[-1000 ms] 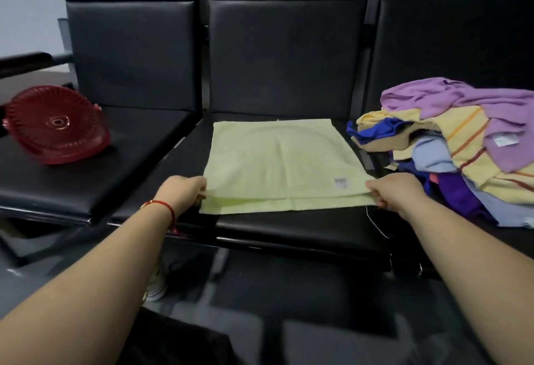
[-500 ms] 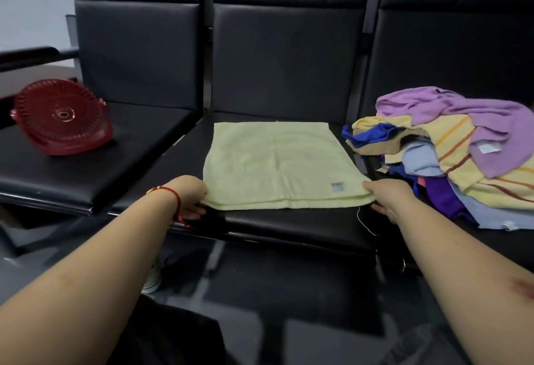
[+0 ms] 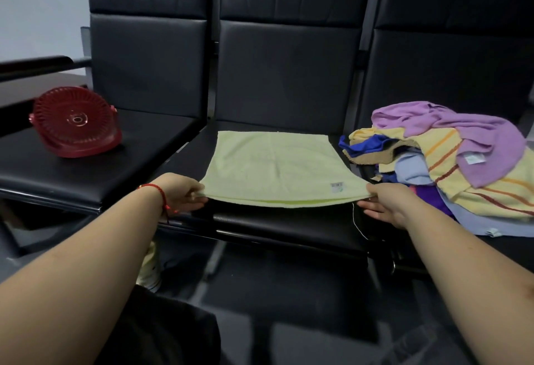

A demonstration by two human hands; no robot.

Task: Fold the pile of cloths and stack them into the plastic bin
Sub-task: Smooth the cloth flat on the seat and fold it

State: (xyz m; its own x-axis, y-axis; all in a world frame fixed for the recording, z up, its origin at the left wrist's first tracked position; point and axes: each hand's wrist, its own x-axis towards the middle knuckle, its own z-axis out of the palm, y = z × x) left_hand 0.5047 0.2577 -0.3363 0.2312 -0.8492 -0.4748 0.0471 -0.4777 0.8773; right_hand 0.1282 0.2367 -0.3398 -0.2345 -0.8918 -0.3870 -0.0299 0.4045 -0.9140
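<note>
A pale green cloth point(image 3: 277, 165), folded in two layers, lies on the middle black seat point(image 3: 289, 226). My left hand point(image 3: 180, 191) pinches its near left corner. My right hand point(image 3: 387, 201) pinches its near right corner, and the near edge is raised a little off the seat. A pile of unfolded cloths point(image 3: 450, 162), purple, striped yellow, blue and light blue, sits on the right seat. A red plastic bin point(image 3: 76, 126) lies tipped on its side on the left seat.
Three black padded seats with tall backs stand in a row. A dark armrest point(image 3: 34, 62) runs at the far left. A thin white thread point(image 3: 357, 224) hangs off the middle seat near my right hand. Dark floor lies below.
Both hands have lifted the near edge of the green cloth slightly off the seat. The view has shifted a little; the pile and the bin stay where they were.
</note>
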